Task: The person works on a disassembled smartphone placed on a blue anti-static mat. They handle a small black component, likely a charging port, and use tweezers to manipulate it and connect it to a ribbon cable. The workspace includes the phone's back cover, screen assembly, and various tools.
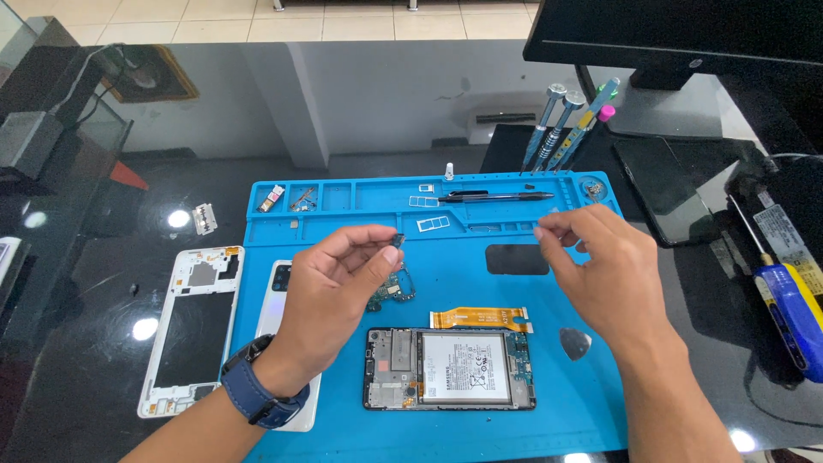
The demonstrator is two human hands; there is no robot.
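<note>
My left hand is raised over the blue repair mat and pinches a tiny dark part between thumb and forefinger. A small green circuit board lies just under it. My right hand hovers to the right with fingertips drawn together; whether it holds anything is unclear. An opened phone with its battery exposed lies on the mat below both hands. An orange flex cable rests above the phone.
A white phone frame lies left of the mat and a white back cover sits partly under my left wrist. Several screwdrivers stand at the mat's far edge, tweezers in its tray. A blue-handled screwdriver lies right; a grey pick on the mat.
</note>
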